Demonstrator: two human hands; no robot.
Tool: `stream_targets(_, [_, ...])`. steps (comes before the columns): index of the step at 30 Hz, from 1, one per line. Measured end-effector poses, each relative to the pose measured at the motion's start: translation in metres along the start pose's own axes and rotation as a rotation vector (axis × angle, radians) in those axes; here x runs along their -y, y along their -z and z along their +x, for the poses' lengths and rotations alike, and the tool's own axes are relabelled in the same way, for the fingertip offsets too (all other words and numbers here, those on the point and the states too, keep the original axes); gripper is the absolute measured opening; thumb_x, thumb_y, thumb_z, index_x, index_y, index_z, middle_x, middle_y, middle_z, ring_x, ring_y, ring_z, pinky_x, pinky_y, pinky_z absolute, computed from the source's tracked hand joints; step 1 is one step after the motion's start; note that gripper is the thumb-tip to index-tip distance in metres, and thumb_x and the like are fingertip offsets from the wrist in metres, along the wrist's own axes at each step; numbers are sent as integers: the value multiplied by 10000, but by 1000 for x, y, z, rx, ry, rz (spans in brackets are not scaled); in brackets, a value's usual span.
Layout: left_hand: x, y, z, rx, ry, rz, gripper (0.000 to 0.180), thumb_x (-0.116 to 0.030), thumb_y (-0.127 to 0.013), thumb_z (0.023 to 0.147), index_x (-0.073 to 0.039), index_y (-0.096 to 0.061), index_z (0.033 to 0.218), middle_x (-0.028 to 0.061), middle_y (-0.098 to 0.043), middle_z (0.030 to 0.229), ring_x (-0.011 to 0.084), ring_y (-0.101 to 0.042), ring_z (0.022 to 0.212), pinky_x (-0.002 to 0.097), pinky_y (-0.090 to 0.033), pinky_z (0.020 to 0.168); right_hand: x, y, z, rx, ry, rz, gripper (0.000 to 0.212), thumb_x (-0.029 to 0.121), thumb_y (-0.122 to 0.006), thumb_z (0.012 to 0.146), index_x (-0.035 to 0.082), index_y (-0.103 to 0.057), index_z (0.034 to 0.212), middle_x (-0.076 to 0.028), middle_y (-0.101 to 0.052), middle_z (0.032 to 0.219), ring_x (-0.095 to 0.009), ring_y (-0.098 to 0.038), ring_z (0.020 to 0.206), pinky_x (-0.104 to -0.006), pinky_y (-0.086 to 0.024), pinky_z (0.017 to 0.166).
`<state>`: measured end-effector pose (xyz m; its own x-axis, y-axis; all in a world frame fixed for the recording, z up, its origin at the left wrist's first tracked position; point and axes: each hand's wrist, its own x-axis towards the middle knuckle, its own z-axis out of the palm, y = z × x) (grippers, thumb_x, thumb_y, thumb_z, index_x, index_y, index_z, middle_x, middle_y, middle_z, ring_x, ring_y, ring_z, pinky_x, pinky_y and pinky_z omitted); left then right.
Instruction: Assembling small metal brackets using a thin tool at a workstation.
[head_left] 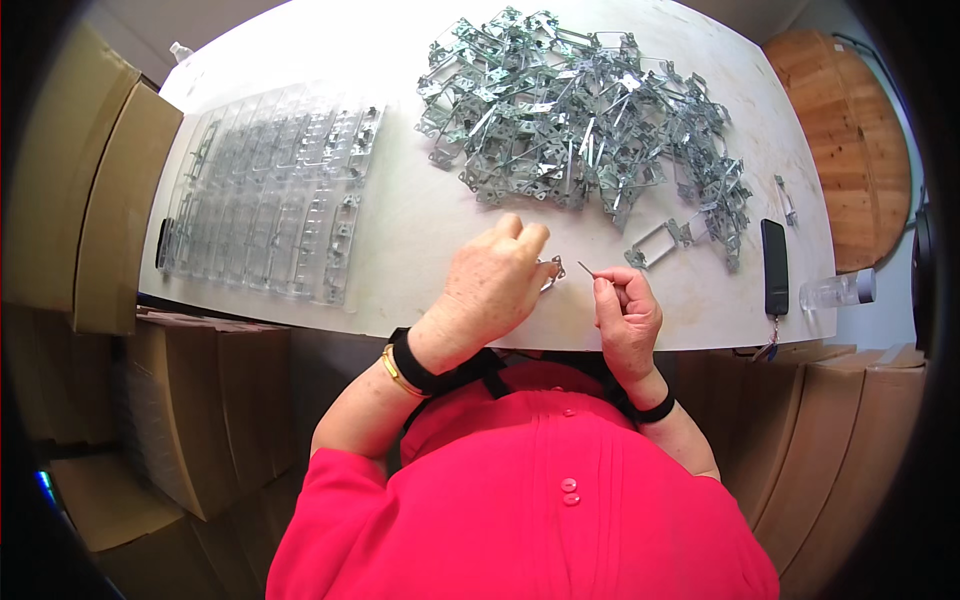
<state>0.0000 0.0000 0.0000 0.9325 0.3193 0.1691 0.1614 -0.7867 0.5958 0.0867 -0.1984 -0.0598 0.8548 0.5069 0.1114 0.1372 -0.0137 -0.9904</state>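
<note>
My left hand (490,285) is closed above the near part of the table, its back toward me. A small silvery metal bracket (553,271) pokes out past its fingertips, and the palm hides the rest. To its right my right hand (628,315) pinches a thin dark rod-like tool (587,269) between thumb and fingers, its tip pointing left at the bracket with a small gap between. Just beyond the right hand lies a loose rectangular metal frame piece (655,245). Farther back rises a large tangled heap of similar metal brackets (570,120).
Clear plastic trays (270,200) with metal parts in them lie at the left. A black phone (774,268) and a clear bottle (838,290) are at the right edge of the white table (400,225). Cardboard boxes (105,190) stand on both sides; a round wooden board (840,150) leans at right.
</note>
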Motion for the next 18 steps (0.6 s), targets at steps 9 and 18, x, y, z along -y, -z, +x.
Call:
stream_targets(9, [8, -17, 3, 62, -190, 46, 158, -58, -721, 932, -53, -708, 1090, 128, -696, 920, 364, -669, 892, 450, -540, 796, 0, 0, 0, -19, -4, -1, 70, 46, -652, 1068, 36, -671, 1135, 102, -545, 727, 20, -432, 622, -196, -333, 557])
stream_targets(18, [-2, 18, -4, -233, -451, -20, 143, 42, -649, 862, -41, -637, 977, 86, -691, 923, 304, -661, 897, 427, -515, 907, 1, 1, -2, -29, -11, 90, 73, 37, -649, 1067, 36, -668, 1138, 104, -533, 725, 18, -421, 619, -203, -319, 554])
